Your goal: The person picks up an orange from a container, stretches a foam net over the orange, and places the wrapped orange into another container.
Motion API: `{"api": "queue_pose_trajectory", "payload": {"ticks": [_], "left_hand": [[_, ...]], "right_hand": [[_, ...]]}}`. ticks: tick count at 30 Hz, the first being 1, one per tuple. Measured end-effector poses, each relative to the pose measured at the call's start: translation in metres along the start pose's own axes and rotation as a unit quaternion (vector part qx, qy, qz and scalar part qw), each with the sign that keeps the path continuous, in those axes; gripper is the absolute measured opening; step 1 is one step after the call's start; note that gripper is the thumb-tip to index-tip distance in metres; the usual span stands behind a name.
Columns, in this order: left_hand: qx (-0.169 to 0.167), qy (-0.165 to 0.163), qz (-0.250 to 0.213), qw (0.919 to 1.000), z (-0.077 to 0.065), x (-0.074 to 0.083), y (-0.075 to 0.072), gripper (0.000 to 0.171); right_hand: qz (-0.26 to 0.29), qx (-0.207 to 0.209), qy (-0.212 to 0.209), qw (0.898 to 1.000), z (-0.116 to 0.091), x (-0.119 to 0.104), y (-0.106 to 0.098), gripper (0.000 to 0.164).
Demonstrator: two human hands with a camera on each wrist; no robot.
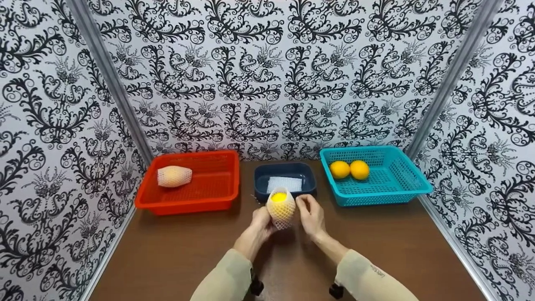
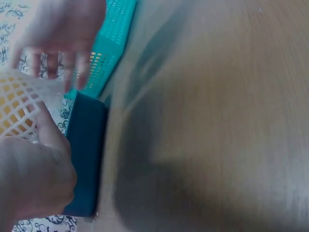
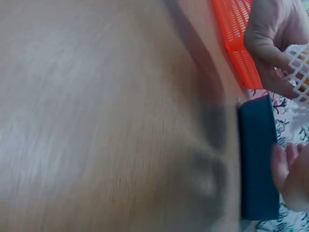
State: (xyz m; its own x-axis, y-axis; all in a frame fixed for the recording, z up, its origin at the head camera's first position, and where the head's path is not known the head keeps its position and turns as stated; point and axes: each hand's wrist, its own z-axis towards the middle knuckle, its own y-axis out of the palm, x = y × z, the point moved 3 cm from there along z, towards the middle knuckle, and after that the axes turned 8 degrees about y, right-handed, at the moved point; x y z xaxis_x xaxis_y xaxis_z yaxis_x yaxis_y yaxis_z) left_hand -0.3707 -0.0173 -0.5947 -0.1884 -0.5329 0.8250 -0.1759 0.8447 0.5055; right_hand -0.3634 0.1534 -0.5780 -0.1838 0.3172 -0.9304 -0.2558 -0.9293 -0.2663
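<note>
An orange in a white foam net sleeve (image 1: 281,209) is held up over the table by my left hand (image 1: 260,221), whose fingers and thumb grip it from the left and below. The fruit's yellow top shows through the sleeve's open upper end. Just right of the sleeve is my right hand (image 1: 312,216), with its fingers loosely bent. In the left wrist view, that right hand (image 2: 60,34) looks blurred and holds nothing. A gap separates it from the netted orange (image 3: 303,72) in the right wrist view.
Behind the hands, a dark blue bin (image 1: 261,179) contains flat white foam nets (image 1: 285,184). At left, a red basket (image 1: 188,204) holds another netted fruit (image 1: 174,176). At right, a teal basket (image 1: 376,198) contains two bare oranges (image 1: 360,169). Patterned walls enclose the brown table (image 1: 184,251).
</note>
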Motion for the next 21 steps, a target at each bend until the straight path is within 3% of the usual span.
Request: {"api": "queue_pose_trajectory", "payload": {"ticks": [2,4,8,11,13,15,16,18,20,21], "left_hand": [[0.009,0.006,0.011,0.9999,-0.002,0.002,0.001,0.032],[0.017,0.015,0.022,0.9995,-0.004,0.004,0.002,0.038],[0.028,0.028,0.044,0.9982,-0.011,0.003,0.008,0.039],[0.033,0.044,0.096,0.9939,-0.003,-0.005,0.005,0.039],[0.036,0.077,0.165,0.9826,0.018,-0.019,-0.006,0.039],[0.035,0.132,0.242,0.9606,0.041,-0.032,-0.018,0.041],[0.032,0.160,0.276,0.9473,0.045,-0.032,-0.020,0.041],[0.016,0.217,0.313,0.9244,0.042,-0.024,-0.017,0.041],[-0.010,0.256,0.313,0.9144,0.019,-0.004,-0.005,0.041],[-0.020,0.266,0.308,0.9132,0.004,0.008,0.003,0.040]], "right_hand": [[0.026,-0.020,-0.047,0.998,-0.005,-0.008,0.000,0.024],[0.051,-0.053,-0.075,0.994,-0.010,-0.013,0.003,0.044],[0.050,-0.077,-0.070,0.993,-0.012,-0.014,0.011,0.077],[0.043,-0.061,-0.039,0.996,-0.010,-0.012,0.014,0.082],[0.054,-0.053,-0.011,0.997,-0.008,-0.011,0.013,0.078],[0.080,-0.052,0.020,0.995,-0.005,-0.010,0.010,0.072],[0.093,-0.053,0.035,0.994,-0.004,-0.010,0.008,0.070],[0.118,-0.059,0.060,0.989,-0.001,-0.011,0.005,0.065],[0.144,-0.069,0.083,0.984,0.001,-0.012,0.003,0.062],[0.156,-0.074,0.093,0.981,0.001,-0.013,0.003,0.060]]}}
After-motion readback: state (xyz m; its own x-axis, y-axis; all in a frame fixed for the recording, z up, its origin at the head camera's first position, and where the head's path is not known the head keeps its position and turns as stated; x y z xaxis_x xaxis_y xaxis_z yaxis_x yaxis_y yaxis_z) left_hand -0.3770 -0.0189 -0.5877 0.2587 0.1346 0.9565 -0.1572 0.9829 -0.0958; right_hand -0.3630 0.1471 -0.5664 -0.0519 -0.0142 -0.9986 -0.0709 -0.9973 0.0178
